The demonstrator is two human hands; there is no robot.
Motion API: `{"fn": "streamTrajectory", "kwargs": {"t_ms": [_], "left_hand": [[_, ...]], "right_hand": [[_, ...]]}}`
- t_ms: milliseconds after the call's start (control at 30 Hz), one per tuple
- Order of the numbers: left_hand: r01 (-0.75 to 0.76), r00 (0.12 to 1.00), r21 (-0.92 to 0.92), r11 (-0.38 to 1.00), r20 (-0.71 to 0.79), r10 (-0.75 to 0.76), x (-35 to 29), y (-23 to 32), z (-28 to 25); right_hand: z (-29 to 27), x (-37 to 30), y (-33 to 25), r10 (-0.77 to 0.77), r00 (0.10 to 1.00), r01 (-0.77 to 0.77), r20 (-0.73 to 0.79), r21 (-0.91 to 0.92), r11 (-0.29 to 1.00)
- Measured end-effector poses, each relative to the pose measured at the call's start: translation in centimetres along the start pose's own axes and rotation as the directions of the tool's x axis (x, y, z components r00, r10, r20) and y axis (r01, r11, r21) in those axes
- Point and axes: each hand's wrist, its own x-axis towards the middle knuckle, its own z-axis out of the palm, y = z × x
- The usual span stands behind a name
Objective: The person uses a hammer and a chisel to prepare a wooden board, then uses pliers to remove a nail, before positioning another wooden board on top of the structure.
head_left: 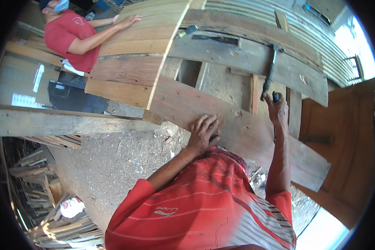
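My left hand [203,134] rests palm down on the near wooden plank [246,129], fingers bent a little and holding nothing. Further right, my raised right hand [278,111] is closed around a small black object [276,96]; its kind is hard to make out. Just beyond my right thumb is the lower end of a hammer [269,75] with a dark handle. The hammer's head reaches over the grey plank [254,54] behind.
A co-worker in a red shirt [73,35] leans a hand on the joined wooden panel [133,62] at the far left. A yellow-and-black tool [186,31] lies near the panel. A brown wooden panel [341,129] stands right; scrap wood [71,225] is piled lower left.
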Motion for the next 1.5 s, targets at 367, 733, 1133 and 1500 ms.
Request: {"fn": "streamTrajectory", "kwargs": {"t_ms": [367, 733, 1133, 1500], "left_hand": [[-0.077, 0.992, -0.248, 0.966, -0.116, 0.049, 1.9, -3.2, -0.5], [0.033, 0.943, -0.145, 0.989, -0.324, -0.079, 19.1, -14.3, -5.6], [0.267, 0.963, 0.244, 0.932, -0.098, -0.25, 39.9, -28.4, -5.9], [0.142, 0.952, 0.183, 0.973, 0.245, -0.185, 42.3, -29.9, -6.7]], "right_hand": [[3.4, 6.5, -0.4, 0.003, 0.994, -0.002, 0.107, -0.013, 1.0], [-2.6, 17.6, 6.5, -0.058, 0.991, -0.001, -0.124, -0.425, 0.905], [5.1, 16.9, -11.3, -0.421, 0.896, 0.445, 0.144, -0.271, 0.854], [11.0, 22.6, -17.3, -0.564, 0.781, 0.624, 0.266, -0.353, 0.697]]}}
